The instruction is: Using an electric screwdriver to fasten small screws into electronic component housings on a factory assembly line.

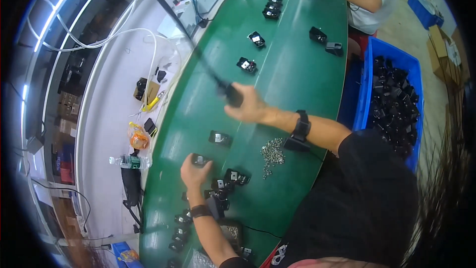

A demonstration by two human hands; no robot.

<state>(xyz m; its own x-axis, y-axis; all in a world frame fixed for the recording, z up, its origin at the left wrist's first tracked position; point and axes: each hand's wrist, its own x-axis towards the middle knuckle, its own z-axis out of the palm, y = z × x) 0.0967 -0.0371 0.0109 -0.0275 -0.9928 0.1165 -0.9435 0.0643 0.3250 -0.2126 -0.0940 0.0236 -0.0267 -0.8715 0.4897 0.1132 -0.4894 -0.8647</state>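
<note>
While work looks partway, done and undone parts can't be told apart; loose screws suggest some is left. Left to right: one clear bottle (130, 162) on the pale ledge (104, 119). Left hand (193, 172), thumb and fingers pinching one small black part (199, 160) over the green bench (307, 59). One loose unit (220, 138) just ahead; one cluster (218, 184) by the left forearm, overlapping, no sure count. One black tool (233, 96), blurred, right hand (250, 105) curled around it. Two separate units (246, 65) beyond. One screw pile (273, 154), uncountable. One blue bin (363, 97), heaped with black pieces (394, 101), uncountable.
</note>
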